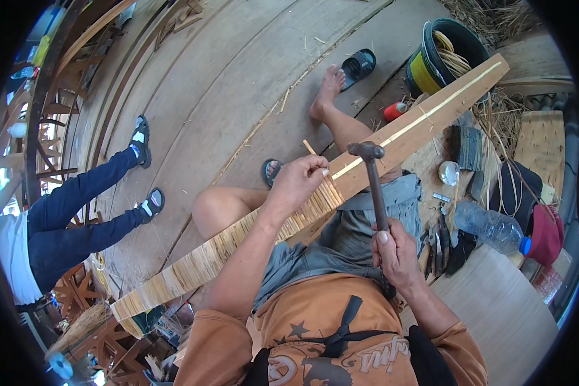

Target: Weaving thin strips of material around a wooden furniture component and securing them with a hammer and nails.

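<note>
A long wooden plank lies slantwise across the lap of a seated person in an orange shirt and grey shorts, running from beyond the left hand toward the upper right and down past the left forearm to the lower left; its lower stretch is covered with a row of short pale bamboo or reed strips set side by side, while the upper stretch beyond the hand is bare wood marked by a pale line. To the far left of the left hand a second person in dark blue trousers and sandals sits on the board floor. Up and to the right of the right hand stands a dark bucket holding coiled cane. Just right of the right hand a clear plastic water bottle with a blue cap lies on the floor beside a dark red cap. The right hand is closed around the lower handle of a hammer, whose dark head is raised above the plank, close to the right of the left hand. The left hand rests on the plank at the upper end of the strip row, fingers curled, the fingertips pinching something small that cannot be made out.
</note>
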Demonstrator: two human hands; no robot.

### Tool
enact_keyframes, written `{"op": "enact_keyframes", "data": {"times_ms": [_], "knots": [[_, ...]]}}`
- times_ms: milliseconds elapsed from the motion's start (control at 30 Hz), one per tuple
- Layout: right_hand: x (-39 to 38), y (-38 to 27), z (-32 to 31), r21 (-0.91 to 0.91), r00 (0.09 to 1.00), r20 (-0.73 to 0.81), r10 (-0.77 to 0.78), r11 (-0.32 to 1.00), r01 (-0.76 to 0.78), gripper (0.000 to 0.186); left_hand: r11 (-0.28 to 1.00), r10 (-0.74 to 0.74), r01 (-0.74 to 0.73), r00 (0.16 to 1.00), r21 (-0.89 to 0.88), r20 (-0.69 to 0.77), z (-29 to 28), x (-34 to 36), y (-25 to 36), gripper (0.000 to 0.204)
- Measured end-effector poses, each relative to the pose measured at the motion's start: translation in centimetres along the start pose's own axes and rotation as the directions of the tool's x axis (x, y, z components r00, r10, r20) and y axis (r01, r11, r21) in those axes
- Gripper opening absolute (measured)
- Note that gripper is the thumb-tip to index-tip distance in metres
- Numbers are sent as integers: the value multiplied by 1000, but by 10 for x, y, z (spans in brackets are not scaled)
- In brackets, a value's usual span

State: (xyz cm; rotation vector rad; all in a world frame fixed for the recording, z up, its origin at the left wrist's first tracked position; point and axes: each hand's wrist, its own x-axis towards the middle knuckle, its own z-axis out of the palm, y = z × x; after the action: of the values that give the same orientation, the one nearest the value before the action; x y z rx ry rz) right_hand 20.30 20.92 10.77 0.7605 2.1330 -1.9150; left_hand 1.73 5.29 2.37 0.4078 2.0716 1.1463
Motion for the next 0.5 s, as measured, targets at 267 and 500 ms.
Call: {"op": "enact_keyframes", "data": {"times_ms": [267,500], "knots": [[12,21,2,-70,994,-6,114,991,-114,26,999,-23,23,1000,-32,-13,3,9,-2,19],[17,27,3,-245,983,99,155,961,-127,27,999,3,-5,1000,-49,-31,3,11,-4,22]]}}
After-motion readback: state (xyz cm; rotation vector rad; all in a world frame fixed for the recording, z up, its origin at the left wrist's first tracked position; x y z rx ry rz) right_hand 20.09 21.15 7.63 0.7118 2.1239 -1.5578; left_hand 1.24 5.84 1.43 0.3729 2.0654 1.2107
